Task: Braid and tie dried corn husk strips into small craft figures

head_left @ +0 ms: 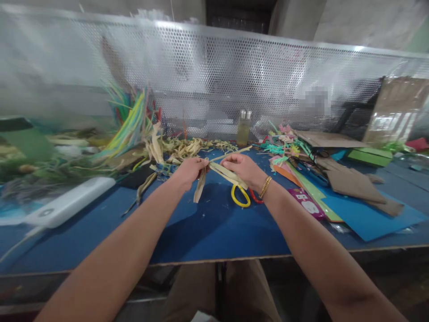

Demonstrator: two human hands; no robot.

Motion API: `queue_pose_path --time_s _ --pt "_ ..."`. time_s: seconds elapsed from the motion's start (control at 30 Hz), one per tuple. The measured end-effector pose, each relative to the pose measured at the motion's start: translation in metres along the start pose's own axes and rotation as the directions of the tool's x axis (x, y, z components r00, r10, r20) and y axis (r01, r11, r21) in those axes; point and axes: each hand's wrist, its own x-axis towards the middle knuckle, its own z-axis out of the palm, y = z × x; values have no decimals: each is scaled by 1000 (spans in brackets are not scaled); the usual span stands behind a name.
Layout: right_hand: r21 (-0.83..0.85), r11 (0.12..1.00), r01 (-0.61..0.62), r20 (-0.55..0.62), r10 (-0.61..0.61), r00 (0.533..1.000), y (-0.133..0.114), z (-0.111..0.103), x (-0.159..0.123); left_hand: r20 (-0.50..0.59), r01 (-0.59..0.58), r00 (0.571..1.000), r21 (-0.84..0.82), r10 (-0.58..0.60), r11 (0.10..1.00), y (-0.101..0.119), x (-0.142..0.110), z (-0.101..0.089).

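Note:
My left hand [193, 171] is closed in a pinch on pale dried husk strips [200, 188] where they meet; one end hangs below its fingertips. My right hand [244, 167] is beside it with fingers bent together on another length of the husk; a broad strip runs under its palm and a thin one sticks out past its fingertips. A gold bracelet [266, 187] circles the right wrist. Below the right hand on the blue table lie a yellow loop handle [240, 197] and a red one, apparently scissors, their blades hidden.
Dried husk pieces [187, 150] are heaped behind the hands, near a glass jar [244, 127]. On the left are a white device with a cable [72, 201] and colourful strands [134, 120]. Blue paper [365, 221] and cardboard [355, 181] lie right. A perforated metal panel [214, 76] stands behind.

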Motion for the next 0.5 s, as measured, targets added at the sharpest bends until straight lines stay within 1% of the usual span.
queue_pose_path --time_s 0.07,0.13,0.2,0.23,0.3,0.37,0.43,0.47,0.5 --pt "76 997 0 64 -5 998 -1 -1 -1 39 37 999 -24 -36 999 2 0 -2" --pt "103 994 42 133 -56 990 -1 -2 -2 72 73 995 -40 -70 997 3 -1 -2" --pt "61 989 136 178 -145 973 -2 -3 -4 95 90 992 -35 -86 995 5 -1 -3" --pt "9 982 190 180 -188 966 -3 -3 -4 102 85 991 -23 -82 996 5 -2 -3" --pt "-163 945 284 149 -261 954 -5 -2 -6 106 49 993 41 -53 998 6 -2 -3" --pt "-369 863 344 103 -330 938 -8 -1 -8 90 -26 996 162 11 987 6 -3 -3" --pt "-507 792 340 52 -366 929 -10 2 -10 76 -113 993 302 95 947 6 -4 -2" --pt "-532 786 315 15 -363 932 -11 3 -11 71 -150 988 357 134 922 6 -5 -1" --pt "-529 802 277 -28 -342 939 -11 5 -12 65 -175 985 394 163 902 6 -5 -1"
